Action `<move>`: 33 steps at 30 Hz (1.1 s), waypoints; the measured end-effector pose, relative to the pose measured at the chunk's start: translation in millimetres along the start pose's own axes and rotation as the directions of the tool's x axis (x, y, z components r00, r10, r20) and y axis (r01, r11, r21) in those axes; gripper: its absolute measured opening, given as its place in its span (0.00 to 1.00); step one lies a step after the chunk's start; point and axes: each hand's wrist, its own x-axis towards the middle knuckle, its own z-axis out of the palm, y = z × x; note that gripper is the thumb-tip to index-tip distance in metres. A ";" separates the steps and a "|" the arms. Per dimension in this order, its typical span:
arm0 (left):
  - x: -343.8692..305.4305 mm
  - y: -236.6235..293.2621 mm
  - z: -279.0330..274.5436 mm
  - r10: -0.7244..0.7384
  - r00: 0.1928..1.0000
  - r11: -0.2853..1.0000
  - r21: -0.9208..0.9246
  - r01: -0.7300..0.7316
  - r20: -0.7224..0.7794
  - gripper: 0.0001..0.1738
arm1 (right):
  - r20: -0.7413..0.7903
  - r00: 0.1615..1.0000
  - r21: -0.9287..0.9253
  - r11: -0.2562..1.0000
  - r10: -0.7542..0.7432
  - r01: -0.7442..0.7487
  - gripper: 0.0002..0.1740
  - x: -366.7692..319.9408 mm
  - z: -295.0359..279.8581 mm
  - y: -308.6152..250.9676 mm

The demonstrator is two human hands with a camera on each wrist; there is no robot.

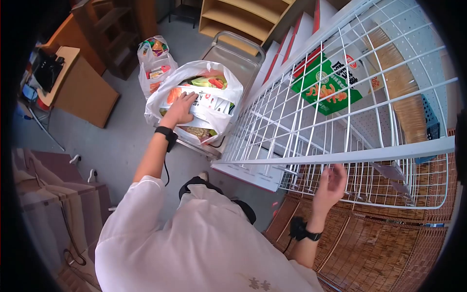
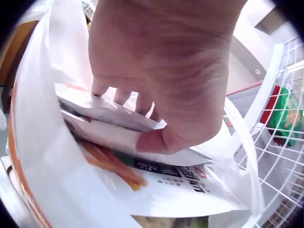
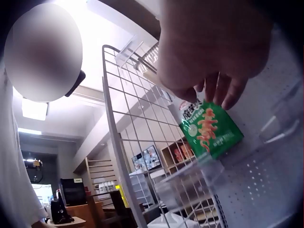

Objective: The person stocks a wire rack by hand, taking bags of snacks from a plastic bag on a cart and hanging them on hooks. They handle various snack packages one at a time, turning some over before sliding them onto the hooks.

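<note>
My left hand reaches into an open white plastic bag filled with food packs. In the left wrist view, its thumb lies on the near side of a white food packet and the fingers go over the far side, pinching it. Another white packet with an orange picture lies against it. My right hand hangs beside the white wire rack, fingers loosely curled around nothing. Inside the rack stands a green and white snack bag; the right fingers overlap it in the right wrist view.
The white bag rests on a metal cart. Behind it, more filled plastic bags stand on the floor. Wooden shelves are at the back, a desk at left, and a blue basket at far right.
</note>
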 end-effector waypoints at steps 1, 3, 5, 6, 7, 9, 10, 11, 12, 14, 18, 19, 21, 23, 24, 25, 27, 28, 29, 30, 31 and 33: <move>3.6 -1.7 -4.3 0.045 0.999 0.999 0.014 -0.044 -0.009 0.44 | -0.003 1.000 -0.002 1.000 0.003 -0.003 0.17 -14.2 -1.3 0.2; 6.7 -10.3 0.2 0.129 0.990 0.990 0.055 -0.126 -0.051 0.44 | 0.064 0.987 0.086 0.985 0.146 -0.151 0.14 -38.3 -0.3 -1.2; 4.1 -10.3 3.0 0.215 0.973 0.973 0.101 -0.206 -0.087 0.44 | 0.061 0.969 0.117 0.962 0.241 -0.247 0.13 -59.6 -1.4 0.8; -2.4 -7.8 3.9 0.240 0.965 0.963 0.156 -0.222 -0.109 0.42 | 0.064 0.942 0.150 0.930 0.331 -0.337 0.12 -67.2 -0.4 0.9; -5.8 -6.9 3.4 0.266 0.955 0.948 0.213 -0.235 -0.129 0.41 | 0.078 0.932 0.150 0.920 0.354 -0.362 0.11 -72.0 2.1 0.1; -1.4 -17.5 9.7 0.249 0.955 0.957 0.194 -0.217 -0.160 0.38 | 0.114 0.948 0.116 0.944 0.296 -0.308 0.10 -79.2 6.6 9.3; -1.1 -19.3 8.4 0.229 0.954 0.965 0.171 -0.197 -0.192 0.35 | 0.153 0.960 0.081 0.965 0.235 -0.249 0.10 -81.6 9.2 9.2; -3.3 -22.6 6.1 0.231 0.954 0.965 0.170 -0.200 -0.189 0.35 | 0.154 0.950 0.044 0.959 0.270 -0.280 0.08 -81.5 11.8 3.3; -5.3 -27.7 1.2 0.176 0.927 0.984 0.086 -0.156 -0.330 0.32 | 0.151 0.950 0.043 0.959 0.272 -0.281 0.08 -80.9 13.5 1.9; -14.6 -25.3 -21.9 -0.057 0.869 0.991 -0.137 -0.013 -0.492 0.24 | 0.249 0.947 -0.019 0.979 0.202 -0.203 0.08 -79.7 16.9 -0.6; -61.8 -9.9 -70.4 -0.577 0.707 0.624 -0.780 0.058 -0.409 0.16 | 0.381 0.917 0.020 0.991 0.116 -0.133 0.08 -72.4 31.0 -13.3; -76.0 4.7 -85.3 -0.583 0.699 0.629 -0.775 0.065 -0.414 0.16 | 0.437 0.895 0.031 0.993 0.089 -0.114 0.07 -67.5 35.4 -20.3; -100.1 54.0 -121.6 -0.637 0.706 0.047 -0.929 -0.366 -0.311 0.18 | 0.548 0.835 0.119 0.985 0.040 -0.126 0.07 -60.4 46.1 -29.5; -122.5 77.6 -129.5 -0.529 0.821 -0.189 -0.914 -0.360 -0.215 0.19 | 0.684 0.728 0.251 0.954 -0.055 -0.164 0.08 -53.5 57.7 -41.9; -133.7 84.7 -129.0 -0.373 0.917 -0.424 -0.853 -0.304 -0.142 0.20 | 0.688 0.723 0.254 0.953 -0.057 -0.167 0.08 -49.2 63.6 -49.3; -143.8 84.5 -114.4 -0.258 0.966 -0.563 -0.810 -0.167 -0.020 0.22 | 0.785 0.620 0.232 0.929 -0.004 -0.287 0.07 -44.9 69.3 -56.0; -163.4 100.3 -96.5 -0.081 0.978 -0.724 -0.685 0.075 0.192 0.24 | 0.869 0.493 0.194 0.895 0.033 -0.402 0.07 -40.6 85.8 -61.8; -167.2 124.4 -92.3 -0.028 0.957 -0.766 -0.621 0.166 0.290 0.25 | 0.896 0.438 0.178 0.843 0.076 -0.509 0.11 -39.0 96.2 -62.6; -171.1 152.3 -97.0 0.013 0.968 -0.711 -0.679 0.185 0.250 0.20 | 0.918 0.380 0.155 0.779 0.113 -0.607 0.14 -37.2 107.5 -62.3; -172.8 174.5 -101.5 0.060 0.975 -0.650 -0.732 0.202 0.215 0.20 | 0.902 0.431 0.261 0.798 -0.002 -0.543 0.19 -38.6 122.3 -57.3; -171.9 180.7 -92.2 0.061 0.974 -0.650 -0.732 0.206 0.219 0.20 | 0.874 0.473 0.363 0.802 -0.116 -0.475 0.23 -41.8 138.0 -49.7; -168.7 187.3 -64.7 0.056 0.990 -0.785 -0.607 0.123 0.128 0.21 | 0.912 0.384 0.373 0.682 -0.145 -0.629 0.28 -44.7 165.9 -38.7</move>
